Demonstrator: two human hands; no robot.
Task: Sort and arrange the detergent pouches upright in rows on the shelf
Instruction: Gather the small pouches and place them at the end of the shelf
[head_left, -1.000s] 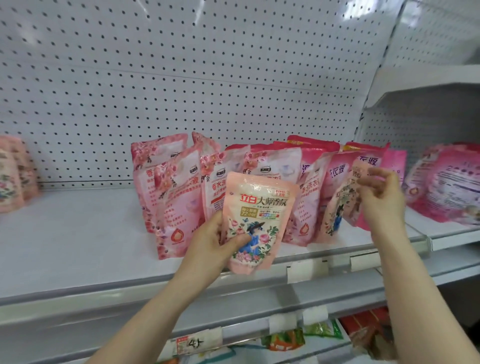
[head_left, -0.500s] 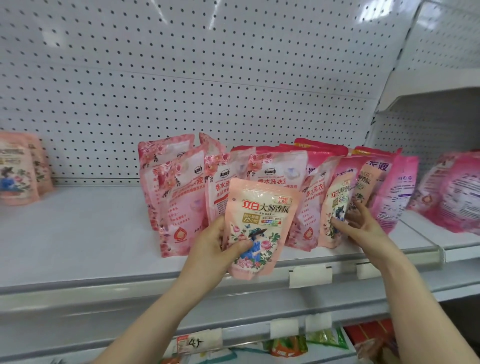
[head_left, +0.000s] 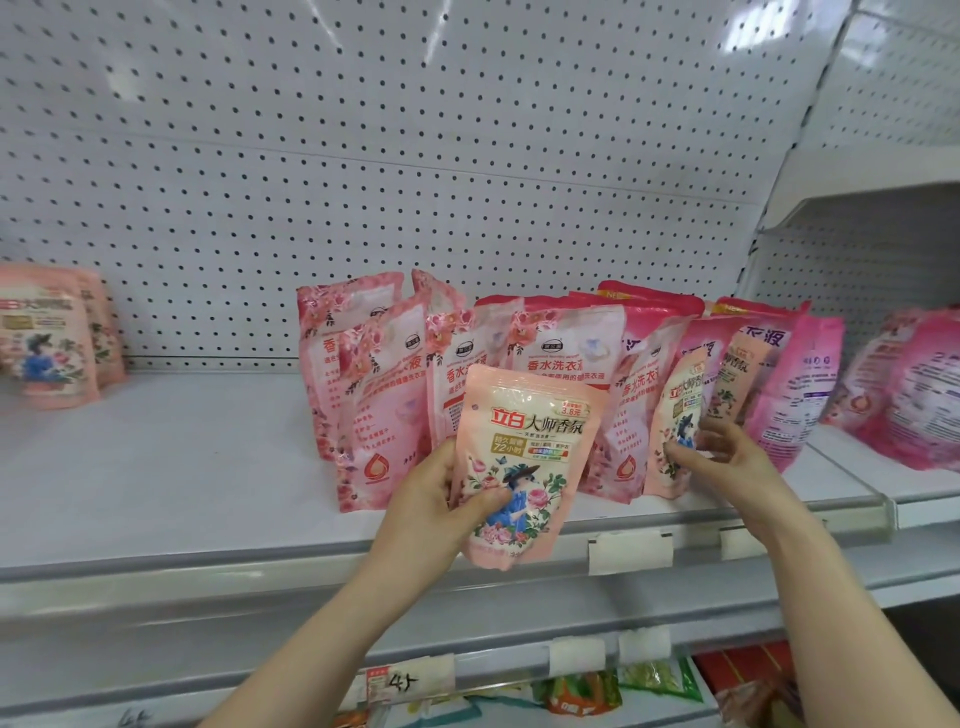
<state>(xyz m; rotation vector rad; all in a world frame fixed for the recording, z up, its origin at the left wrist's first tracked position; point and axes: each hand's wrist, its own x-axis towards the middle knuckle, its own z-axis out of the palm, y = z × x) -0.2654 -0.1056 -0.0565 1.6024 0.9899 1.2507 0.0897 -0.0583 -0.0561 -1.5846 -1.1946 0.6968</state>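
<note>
Left hand (head_left: 441, 501) grips a peach pouch (head_left: 524, 457) before the shelf (head_left: 156, 467) edge, while the right hand (head_left: 730, 457) touches its matching pouch (head_left: 675, 415) in the mixed row, grip unclear, probably to group like kinds.

White perforated back panel (head_left: 415, 156) above the left hand (head_left: 431, 501); pale shelf (head_left: 156, 467) to its left; overhead light glare on panel.
</note>
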